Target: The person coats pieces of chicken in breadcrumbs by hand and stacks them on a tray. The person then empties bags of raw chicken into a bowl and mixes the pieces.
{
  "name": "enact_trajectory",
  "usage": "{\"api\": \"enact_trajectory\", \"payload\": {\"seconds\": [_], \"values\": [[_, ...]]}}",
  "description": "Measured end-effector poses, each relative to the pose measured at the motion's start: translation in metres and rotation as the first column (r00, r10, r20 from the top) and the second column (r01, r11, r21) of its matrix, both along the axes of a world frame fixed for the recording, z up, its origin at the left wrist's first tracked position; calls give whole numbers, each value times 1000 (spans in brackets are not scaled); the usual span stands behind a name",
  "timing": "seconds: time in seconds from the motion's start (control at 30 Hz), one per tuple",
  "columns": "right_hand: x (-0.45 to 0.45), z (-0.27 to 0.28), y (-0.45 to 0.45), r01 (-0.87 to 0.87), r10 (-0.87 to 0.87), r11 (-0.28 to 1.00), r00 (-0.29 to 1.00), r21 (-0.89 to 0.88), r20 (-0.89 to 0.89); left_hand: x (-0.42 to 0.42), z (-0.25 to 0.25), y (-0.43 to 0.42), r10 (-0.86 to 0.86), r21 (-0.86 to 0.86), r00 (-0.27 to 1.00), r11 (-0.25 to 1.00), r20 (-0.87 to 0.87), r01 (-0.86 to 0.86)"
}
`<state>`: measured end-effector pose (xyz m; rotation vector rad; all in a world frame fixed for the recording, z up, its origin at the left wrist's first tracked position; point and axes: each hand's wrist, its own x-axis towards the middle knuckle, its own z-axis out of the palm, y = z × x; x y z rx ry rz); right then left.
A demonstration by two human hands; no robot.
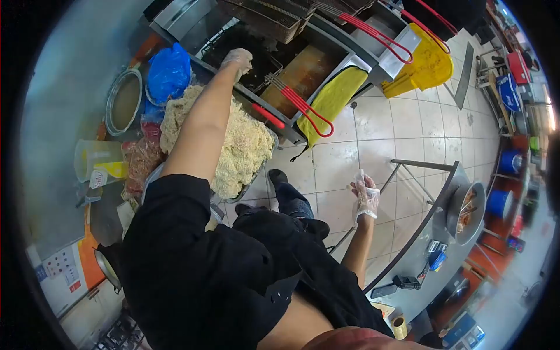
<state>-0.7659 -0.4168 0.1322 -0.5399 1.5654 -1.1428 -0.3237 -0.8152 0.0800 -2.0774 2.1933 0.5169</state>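
Note:
My left hand point(238, 60), in a clear plastic glove, reaches over the dark oil of a deep fryer point(280, 119). Its fingers are curled closed, and whatever they hold is hidden. Below that forearm lies a big heap of pale crumbly breading point(242, 154) in a tray. A fryer basket with a red handle point(300, 105) rests over the fryer beside the hand. My right hand point(366, 195), also gloved, hangs over the tiled floor with its fingers apart, holding nothing.
Raised fryer baskets point(268, 17) stand at the top. A yellow cloth point(338, 96) hangs on the fryer's edge, near a yellow bin point(420, 64). Left are a blue bag point(169, 70), a round pan point(124, 102) and a measuring jug point(96, 160). A metal bowl point(475, 219) stands on the right table.

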Motion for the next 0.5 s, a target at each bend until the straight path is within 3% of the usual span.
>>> {"api": "enact_trajectory", "payload": {"seconds": [0.07,0.13,0.17,0.23,0.4,0.47,0.5], "values": [[-4,-3,-4,-14,14,1000,999,-15,-30,-8,39,-3,311,111,941,948,-132,-297],[-4,-3,-9,-59,58,998,996,-12,-66,9,30,-30,466,185,867,881,-176,-435],[-3,-2,-12,-72,70,997,996,-25,-63,12,38,-31,475,176,860,877,-187,-446],[-4,-3,-15,-113,106,992,989,-63,-103,13,67,-27,279,-149,960,949,-13,-277],[2,11,-25,-173,163,982,979,-81,-124,30,89,-43,151,-252,985,953,-87,-168],[4,16,-28,-201,188,975,973,-91,-136,38,92,-55,133,-136,989,981,-58,-140],[7,12,-28,-188,174,976,977,-108,-125,40,87,-58,153,-187,988,970,-27,-156]]}}
